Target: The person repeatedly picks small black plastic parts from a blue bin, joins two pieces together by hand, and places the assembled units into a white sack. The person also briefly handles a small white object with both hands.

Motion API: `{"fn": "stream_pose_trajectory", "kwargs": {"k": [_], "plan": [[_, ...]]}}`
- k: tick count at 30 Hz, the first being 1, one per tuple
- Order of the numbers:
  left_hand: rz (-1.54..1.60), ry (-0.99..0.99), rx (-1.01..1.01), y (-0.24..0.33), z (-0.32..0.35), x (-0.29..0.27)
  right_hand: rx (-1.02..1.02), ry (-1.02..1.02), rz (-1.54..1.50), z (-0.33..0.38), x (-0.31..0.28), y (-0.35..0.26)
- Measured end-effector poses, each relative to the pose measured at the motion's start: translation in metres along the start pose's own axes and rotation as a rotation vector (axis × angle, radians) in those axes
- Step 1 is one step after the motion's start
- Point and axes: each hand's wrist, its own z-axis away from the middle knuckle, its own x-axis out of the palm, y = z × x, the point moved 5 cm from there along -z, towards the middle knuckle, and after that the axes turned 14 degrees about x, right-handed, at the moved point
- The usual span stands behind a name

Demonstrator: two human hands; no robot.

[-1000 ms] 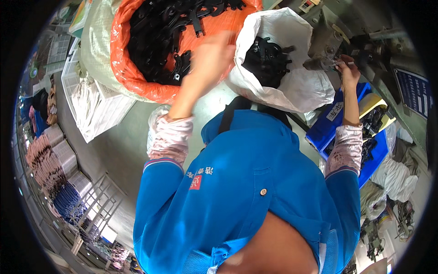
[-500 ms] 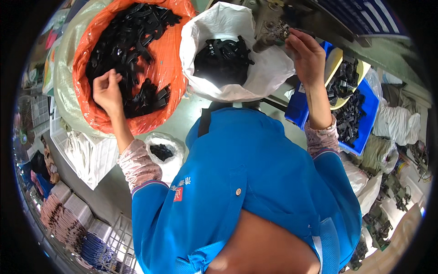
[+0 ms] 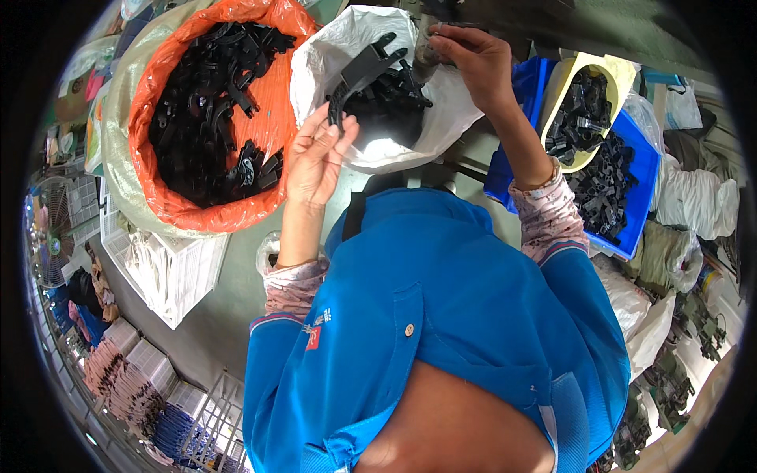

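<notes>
My left hand (image 3: 317, 162) is closed around the lower end of a curved black plastic part (image 3: 364, 69), which has a forked upper end. It holds this part tilted over the white sack (image 3: 311, 67), where more black parts (image 3: 398, 110) lie. At the far side, my right hand (image 3: 482, 67) has its thumb and fingers pinched together beside a grey metal machine post (image 3: 426, 55). What sits in that pinch, if anything, is too small to make out. Left of my left hand is an orange plastic-lined bag (image 3: 272, 91) holding many black plastic parts (image 3: 201, 118).
To the right stands a blue bin (image 3: 643, 197) of small black parts, with a yellow container (image 3: 580, 160) in it. A white crate (image 3: 189, 280) rests on the floor at the left. Dark machinery (image 3: 568, 27) spans the far edge.
My left hand has left the orange bag and moved right to the white sack, now with a black plastic part in it. My right hand has shifted left toward the machine post.
</notes>
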Motion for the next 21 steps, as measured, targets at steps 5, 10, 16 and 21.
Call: {"fn": "stream_pose_trajectory", "kwargs": {"k": [5,10,16,21], "plan": [[-0.011,-0.006,-0.043,-0.018,0.022,0.016,0.036,-0.054,0.030,-0.001,-0.004,0.025],[-0.077,-0.030,-0.043,-0.033,0.034,0.030,0.137,-0.102,-0.184,0.033,-0.015,0.015],[-0.373,-0.233,-0.110,-0.068,0.056,0.037,0.199,0.032,0.079,0.142,-0.025,-0.001],[-1.012,-0.808,-0.043,-0.090,0.067,0.097,-0.007,0.118,0.358,0.198,-0.053,0.000]]}}
